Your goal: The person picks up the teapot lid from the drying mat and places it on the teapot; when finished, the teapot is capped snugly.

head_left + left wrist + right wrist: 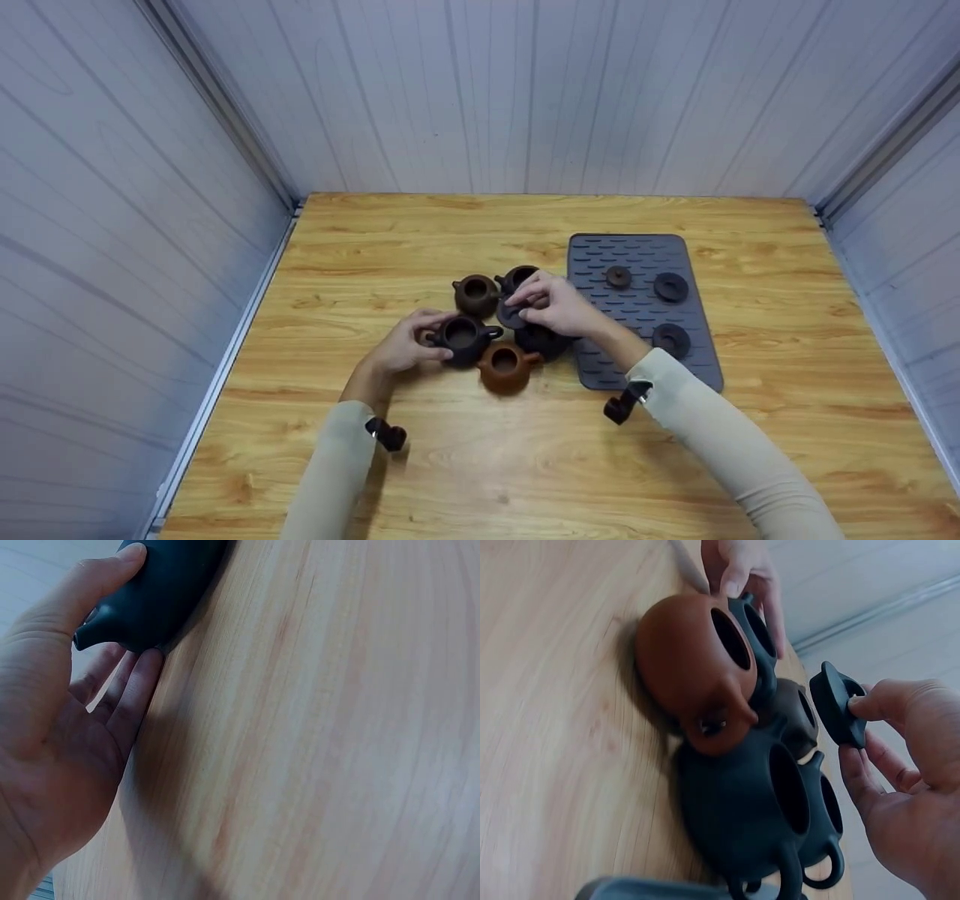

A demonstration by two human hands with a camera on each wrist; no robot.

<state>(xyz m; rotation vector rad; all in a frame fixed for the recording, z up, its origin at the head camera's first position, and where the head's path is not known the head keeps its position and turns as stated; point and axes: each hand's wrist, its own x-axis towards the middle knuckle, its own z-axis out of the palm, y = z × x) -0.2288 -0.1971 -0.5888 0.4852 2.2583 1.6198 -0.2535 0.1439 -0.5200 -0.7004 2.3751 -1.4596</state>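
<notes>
My left hand (405,345) grips a dark teapot without a lid (466,354), thumb on one side and fingers on the other, about its spout. In the left wrist view the teapot's dark body (169,592) stands on the wood. My right hand (559,304) pinches a dark teapot lid (832,709) by its knob, holding it in the air above the group. Around them stand an orange-brown teapot (504,384), a brown teapot (475,304), a larger black teapot (727,802) and another dark teapot (814,817). All show open mouths.
On the right of the wooden table (495,465) lies a grey ridged mat (600,255). It carries a small brown lid (618,277) and two dark lids (670,287). Pale panel walls (487,97) enclose the table at the back and sides.
</notes>
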